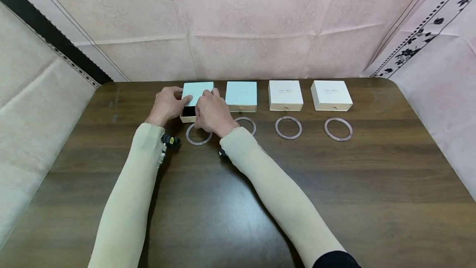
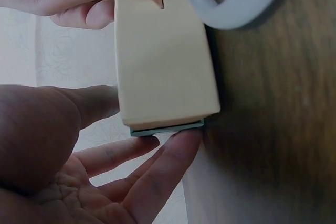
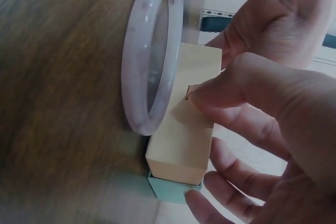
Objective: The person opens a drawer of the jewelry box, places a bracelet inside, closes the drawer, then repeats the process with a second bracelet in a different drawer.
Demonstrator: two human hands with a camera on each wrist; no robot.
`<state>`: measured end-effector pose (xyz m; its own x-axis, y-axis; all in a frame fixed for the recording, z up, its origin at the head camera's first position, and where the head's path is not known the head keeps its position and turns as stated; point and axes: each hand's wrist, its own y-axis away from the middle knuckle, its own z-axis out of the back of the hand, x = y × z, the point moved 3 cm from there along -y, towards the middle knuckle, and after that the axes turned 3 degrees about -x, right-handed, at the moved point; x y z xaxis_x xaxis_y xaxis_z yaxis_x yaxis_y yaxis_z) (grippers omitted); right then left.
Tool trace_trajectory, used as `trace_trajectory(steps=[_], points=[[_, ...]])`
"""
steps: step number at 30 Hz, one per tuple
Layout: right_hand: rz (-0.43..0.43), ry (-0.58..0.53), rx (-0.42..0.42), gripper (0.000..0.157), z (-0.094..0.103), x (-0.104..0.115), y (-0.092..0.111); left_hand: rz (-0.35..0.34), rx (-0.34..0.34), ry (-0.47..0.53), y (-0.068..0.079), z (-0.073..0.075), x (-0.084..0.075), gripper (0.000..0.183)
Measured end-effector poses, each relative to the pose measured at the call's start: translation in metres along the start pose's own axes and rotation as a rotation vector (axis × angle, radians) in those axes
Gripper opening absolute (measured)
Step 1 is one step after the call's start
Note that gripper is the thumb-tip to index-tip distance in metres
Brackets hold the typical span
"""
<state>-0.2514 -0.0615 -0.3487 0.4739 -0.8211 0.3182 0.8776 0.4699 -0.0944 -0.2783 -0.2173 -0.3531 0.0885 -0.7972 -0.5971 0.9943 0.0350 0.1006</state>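
The leftmost of the boxes, a teal-topped drawer box [image 1: 197, 87], has its cream drawer [image 2: 163, 72] pulled partway out, showing a dark inside. My left hand [image 1: 167, 104] holds the box's outer sleeve, thumb and fingers on its sides. With thumb and forefinger my right hand [image 1: 211, 113] pinches the small pull tab [image 3: 189, 95] on the drawer front; its other fingers lie near the box's side. Close in front of the drawer lies a pale lilac bangle [image 3: 135, 72], flat on the table and partly covered by the right hand in the head view.
A second teal-topped box [image 1: 241, 92] and two white-topped boxes [image 1: 285, 90] [image 1: 332, 90] continue the row rightward. Each has a bangle before it: one partly behind my right wrist [image 1: 254, 127], two in full view [image 1: 277, 128] [image 1: 326, 127]. Patterned cloth [image 1: 238, 20] hangs behind the wooden table [image 1: 208, 218].
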Motion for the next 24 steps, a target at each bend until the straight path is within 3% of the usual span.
trace_trajectory(steps=[24], points=[[-0.012,0.000,0.024,0.026,0.0006,0.0026,0.0010,-0.007,-0.025,-0.002,-0.0002,-0.0006,-0.0009,0.049]])
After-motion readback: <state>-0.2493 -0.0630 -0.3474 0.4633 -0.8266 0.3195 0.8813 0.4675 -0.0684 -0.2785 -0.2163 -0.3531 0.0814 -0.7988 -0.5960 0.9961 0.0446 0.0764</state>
